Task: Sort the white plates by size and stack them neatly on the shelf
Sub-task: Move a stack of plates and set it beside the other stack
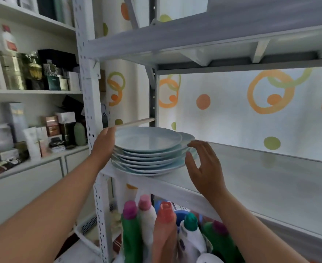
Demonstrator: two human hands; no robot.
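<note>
Two open, empty hands are held at the plate stack (148,150), left hand (104,144) touching, right hand (203,168) beside; straightening is judged current, offset rims to be nudged

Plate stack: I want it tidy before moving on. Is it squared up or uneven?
Uneven. In the plate stack the rims do not line up, and one rim pokes out to the right under the top plate.

- My head camera faces forward, close to the shelf (251,177), and sees its top from slightly above.
- The plates (148,141) sit mid-frame, within my arms' reach.
- This is my only view; its wide lens bends the edges.
</note>
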